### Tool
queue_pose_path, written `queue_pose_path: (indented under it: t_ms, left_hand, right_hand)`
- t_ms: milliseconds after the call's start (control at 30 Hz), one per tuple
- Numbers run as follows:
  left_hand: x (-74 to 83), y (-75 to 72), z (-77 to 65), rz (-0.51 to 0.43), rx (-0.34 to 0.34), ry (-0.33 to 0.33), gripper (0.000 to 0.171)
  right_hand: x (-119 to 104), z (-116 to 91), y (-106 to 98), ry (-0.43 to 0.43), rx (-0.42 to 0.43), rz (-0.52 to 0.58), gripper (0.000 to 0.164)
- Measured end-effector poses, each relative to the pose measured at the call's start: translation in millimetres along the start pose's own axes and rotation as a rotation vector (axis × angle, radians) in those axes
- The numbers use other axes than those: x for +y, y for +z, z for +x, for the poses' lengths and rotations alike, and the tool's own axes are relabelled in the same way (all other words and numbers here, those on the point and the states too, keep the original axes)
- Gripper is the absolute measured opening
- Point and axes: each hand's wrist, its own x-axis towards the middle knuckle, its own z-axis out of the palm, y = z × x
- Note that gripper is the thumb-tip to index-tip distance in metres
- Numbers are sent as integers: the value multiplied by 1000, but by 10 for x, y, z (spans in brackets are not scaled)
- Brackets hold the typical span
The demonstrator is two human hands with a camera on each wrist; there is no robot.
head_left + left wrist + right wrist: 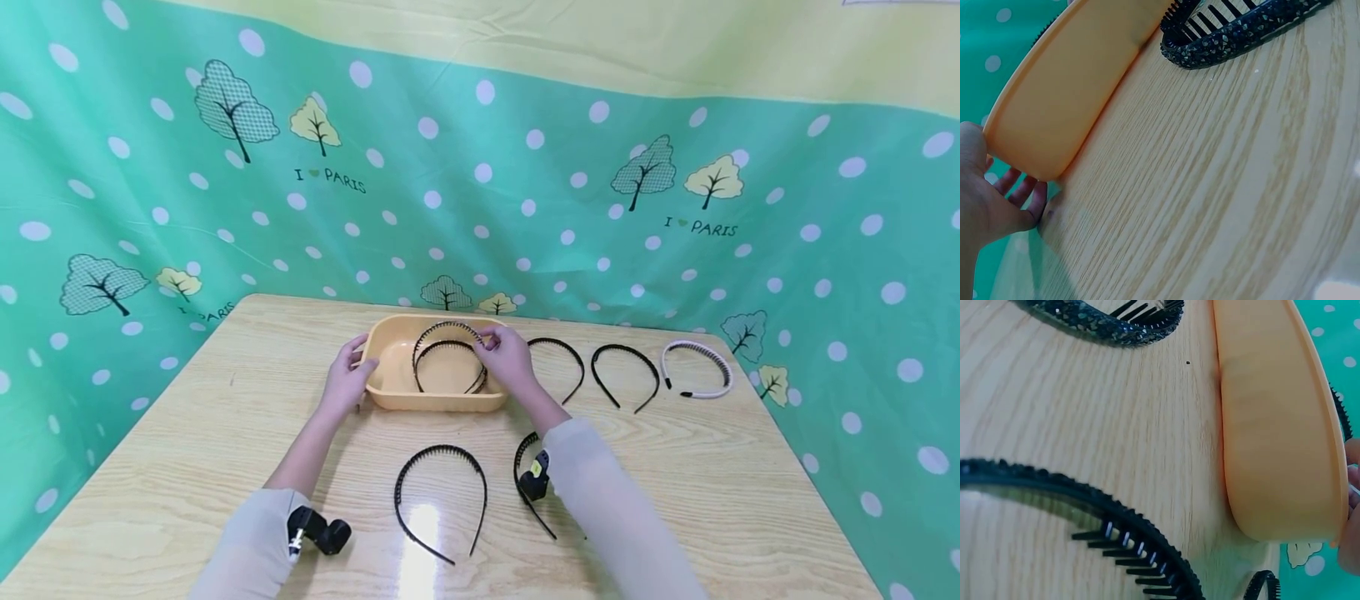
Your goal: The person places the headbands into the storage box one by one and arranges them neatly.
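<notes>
A shallow orange plastic basket (438, 402) stands near the back of the wooden table. My left hand (348, 377) grips its left end, the thumb at the rim and the fingers along the outer wall, as the left wrist view (997, 200) also shows. Two black toothed headbands are inside the basket; one headband (415, 358) rises above the other. At the basket's right end, my right hand (510, 358) pinches the raised headband by its right side. Its fingertips are partly hidden in the right wrist view, where the basket wall (1279, 425) stands in front.
In front of the basket lies a black glittery headband (399, 492); another black headband (519, 467) is partly covered by the right sleeve. To the right are two black headbands (581, 367) (626, 347) and a white-pink headband (723, 392). A patterned green curtain (480, 208) hangs behind the table.
</notes>
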Motion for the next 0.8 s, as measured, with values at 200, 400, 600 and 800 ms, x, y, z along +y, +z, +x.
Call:
queue_pose_path:
  t_ms: [200, 400, 600, 800]
  left_hand:
    - [0, -2, 4, -3, 1, -17, 56]
    - [25, -5, -18, 2, 1, -21, 56]
    - [38, -1, -24, -20, -3, -17, 57]
    - [15, 1, -3, -22, -2, -13, 57]
  right_hand:
    - [46, 5, 38, -31, 14, -45, 23]
    - [45, -2, 50, -30, 11, -66, 26]
    - [45, -3, 50, -32, 18, -98, 25]
    - [52, -2, 57, -58, 34, -118, 24]
